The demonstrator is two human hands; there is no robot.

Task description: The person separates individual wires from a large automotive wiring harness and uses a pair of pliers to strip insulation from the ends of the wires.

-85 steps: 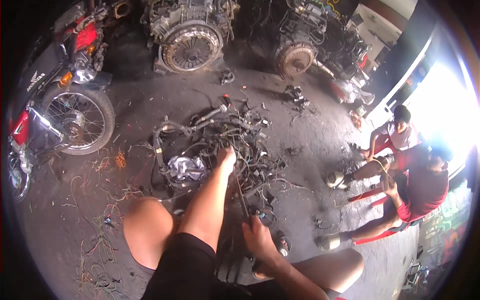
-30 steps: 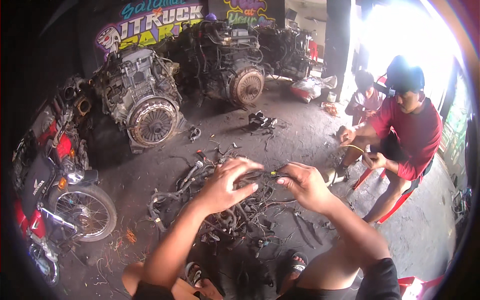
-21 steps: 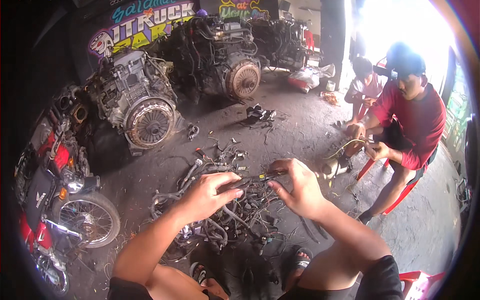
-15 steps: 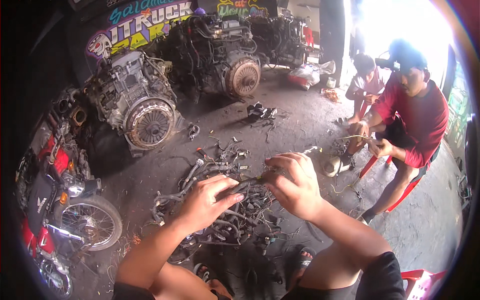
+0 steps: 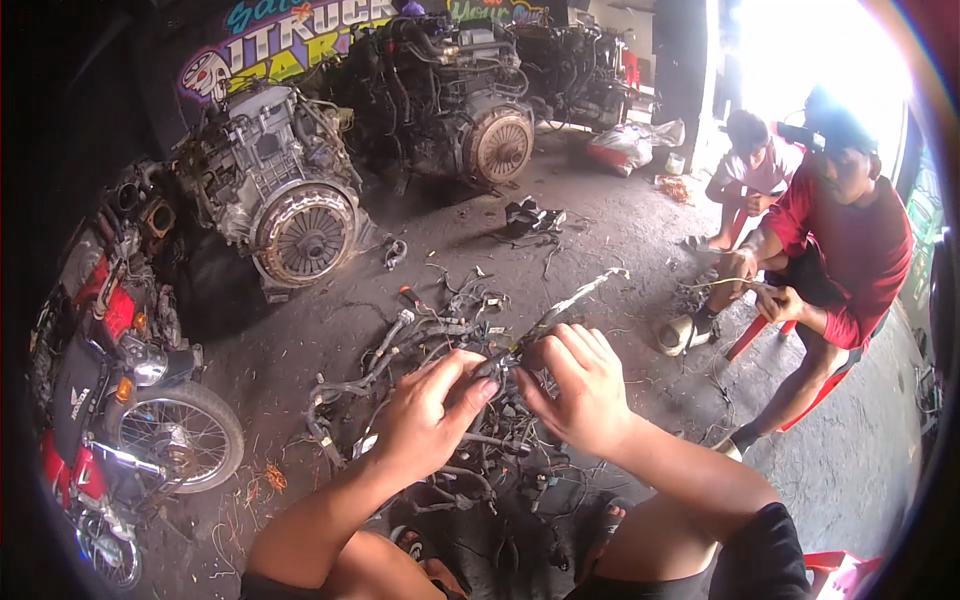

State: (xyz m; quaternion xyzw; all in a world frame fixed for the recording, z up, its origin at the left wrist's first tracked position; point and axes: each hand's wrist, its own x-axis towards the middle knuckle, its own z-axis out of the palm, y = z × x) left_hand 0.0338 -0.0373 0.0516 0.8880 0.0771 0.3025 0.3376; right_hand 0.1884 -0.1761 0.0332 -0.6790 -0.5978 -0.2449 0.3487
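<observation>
A dark wiring harness [image 5: 499, 368] is held between my two hands at chest height. My left hand [image 5: 430, 410] is closed, its thumb and fingers pinching one side of the harness. On the other side, my right hand [image 5: 578, 388] grips close to it, with the thumb against the strands. From my right hand's fingertips a long strip [image 5: 575, 300], dark then whitish, reaches away up and right. What exactly sits between the fingertips is partly hidden. Below and beyond my hands, a tangled pile of wiring harnesses [image 5: 380, 350] covers the floor.
A motorcycle [image 5: 125, 400] stands at the left. Several engines [image 5: 280, 190] line the far side. A person in a red top [image 5: 850, 250] sits at the right handling a wire; another person [image 5: 750, 170] crouches behind. A black part [image 5: 532, 217] lies on the floor beyond the pile.
My hands have come closer together around the harness. The whitish-ended strip now stands out further beyond my right hand. The whole view has shifted slightly.
</observation>
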